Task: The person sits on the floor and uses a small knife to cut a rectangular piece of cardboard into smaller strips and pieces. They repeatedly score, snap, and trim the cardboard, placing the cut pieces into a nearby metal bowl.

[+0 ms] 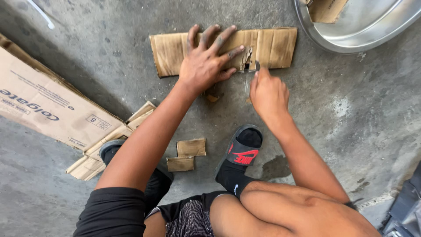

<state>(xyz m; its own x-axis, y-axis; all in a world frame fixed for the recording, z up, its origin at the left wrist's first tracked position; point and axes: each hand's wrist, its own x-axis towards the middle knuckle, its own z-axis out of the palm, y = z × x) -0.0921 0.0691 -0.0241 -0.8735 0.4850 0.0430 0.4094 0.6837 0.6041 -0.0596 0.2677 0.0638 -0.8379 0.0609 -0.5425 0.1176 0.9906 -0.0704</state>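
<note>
Stained grey concrete floor (pixel 351 114) w/ damp patches, daylight

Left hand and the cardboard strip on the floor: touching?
Touching. Head view shows the left hand pressed flat on the cardboard strip, fingers spread across it.

Head camera, close, looking straight down
</note>
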